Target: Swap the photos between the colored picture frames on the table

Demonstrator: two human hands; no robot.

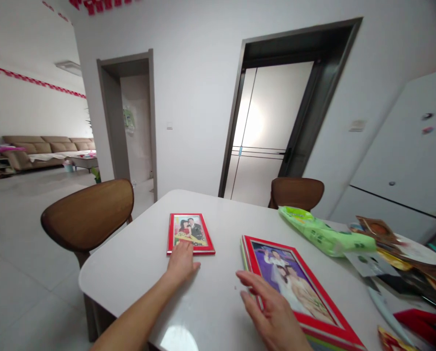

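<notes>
A small red picture frame (209, 239) holding a photo of two people lies flat on the table. My left hand (182, 263) reaches over its near edge, fingers stretched onto the photo and thumb out to the side. To the right lies a larger red picture frame (322, 290) with a wedding photo, apparently on top of others, since a green edge shows beneath it. My right hand (272, 312) hovers at or just over its left side, thumb and fingers apart with nothing between them. Whether it touches the frame I cannot tell.
The white table (141, 268) also bears a green plastic packet (323, 234) and a jumble of items along its right side, among them a pale curved strip (388, 312) and red cloth-like material (422, 321). Wooden chairs stand at the left (89, 214) and far side (297, 192).
</notes>
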